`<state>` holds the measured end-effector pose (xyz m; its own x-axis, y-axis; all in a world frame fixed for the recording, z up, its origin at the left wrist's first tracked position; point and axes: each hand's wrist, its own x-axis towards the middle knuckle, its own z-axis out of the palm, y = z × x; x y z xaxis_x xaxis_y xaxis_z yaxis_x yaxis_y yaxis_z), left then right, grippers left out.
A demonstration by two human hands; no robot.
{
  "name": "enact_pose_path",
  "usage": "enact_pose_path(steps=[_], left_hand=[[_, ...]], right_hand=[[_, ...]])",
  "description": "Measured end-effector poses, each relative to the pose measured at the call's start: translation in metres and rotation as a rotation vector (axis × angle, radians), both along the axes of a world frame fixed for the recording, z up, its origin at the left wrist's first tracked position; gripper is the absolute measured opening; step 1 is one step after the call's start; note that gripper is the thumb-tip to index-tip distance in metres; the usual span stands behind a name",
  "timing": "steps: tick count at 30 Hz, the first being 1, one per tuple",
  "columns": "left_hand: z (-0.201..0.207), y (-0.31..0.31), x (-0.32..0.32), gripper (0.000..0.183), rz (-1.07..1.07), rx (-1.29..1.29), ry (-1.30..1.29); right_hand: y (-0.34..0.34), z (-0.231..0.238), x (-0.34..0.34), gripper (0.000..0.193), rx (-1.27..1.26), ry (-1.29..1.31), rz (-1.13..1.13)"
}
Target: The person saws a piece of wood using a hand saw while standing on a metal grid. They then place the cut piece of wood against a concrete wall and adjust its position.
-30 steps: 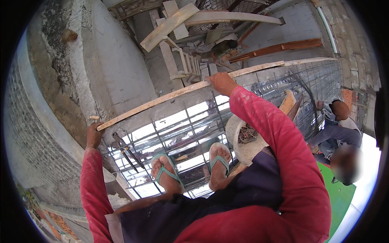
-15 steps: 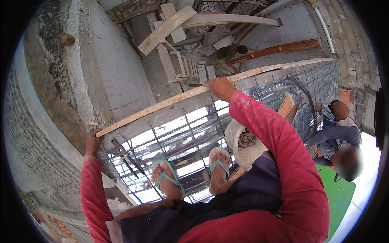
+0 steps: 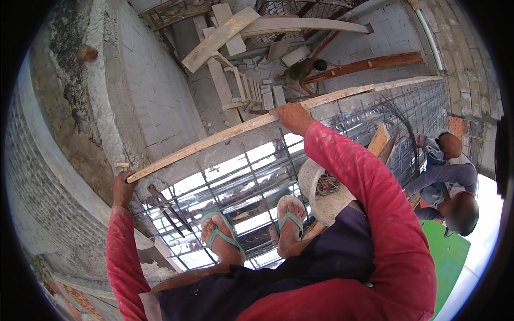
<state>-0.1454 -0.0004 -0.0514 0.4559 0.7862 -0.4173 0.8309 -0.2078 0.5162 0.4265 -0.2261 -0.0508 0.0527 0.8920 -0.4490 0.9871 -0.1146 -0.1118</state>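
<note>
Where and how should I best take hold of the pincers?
Probably take the pincers by both long handles, from above and from your own side: the head points away from you, while the handles lie slightly apart, slanting back toward you.

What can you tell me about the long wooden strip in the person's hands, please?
The long, narrow wooden strip is pale brown with darker marks. It slants from lower left to upper right along the far side of the metal bar grid, looking slightly curved. The left hand holds its left end; the right hand holds it farther along. Toward the right, another strip seems to adjoin it.
</note>
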Motion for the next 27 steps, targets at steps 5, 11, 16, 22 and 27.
enact_pose_path(steps=[5, 11, 16, 22, 27], left_hand=[[0.006, -0.002, 0.005, 0.028, 0.013, 0.003, 0.007], [-0.002, 0.001, -0.002, 0.029, -0.012, 0.023, 0.001], [-0.006, 0.002, -0.007, 0.030, -0.037, 0.037, -0.011], [0.001, -0.001, -0.004, 0.029, -0.032, 0.043, 0.013], [0.007, -0.001, 0.007, 0.028, -0.045, 0.067, 0.011]], right_hand=[[-0.001, 0.000, -0.001, 0.025, 0.005, 0.007, -0.011], [-0.001, -0.001, 0.001, 0.025, 0.013, 0.005, 0.004], [0.002, 0.004, 0.000, 0.024, -0.036, 0.030, -0.013], [0.002, 0.003, -0.001, 0.026, -0.019, -0.015, 0.032], [0.000, 0.000, 0.003, 0.028, -0.049, -0.090, 0.077]])
